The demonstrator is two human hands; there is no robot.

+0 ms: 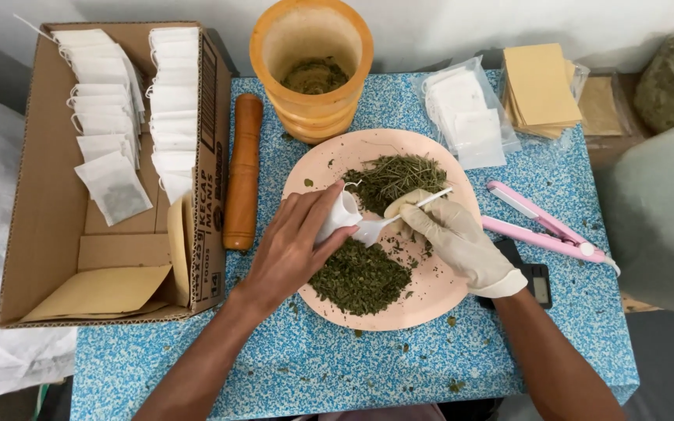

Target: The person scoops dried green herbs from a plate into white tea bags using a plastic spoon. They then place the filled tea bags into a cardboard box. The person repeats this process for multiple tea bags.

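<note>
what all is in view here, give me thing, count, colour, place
plate: one, pink, centre of table
dried herbs: two piles, green, on plate
small bag: one, white, in left hand
spoon: one, white, in right hand
mortar: one, orange, behind plate
pestle: one, brown, left of plate
cardboard box: one, brown, left, holds filled white bags
bag packet: one, clear, right of mortar
envelopes: stack, tan, far right
sealer: one, pink, right of plate
scale: one, black, under right wrist
table: one, blue speckled
left hand: bare
right hand: white glove
</note>
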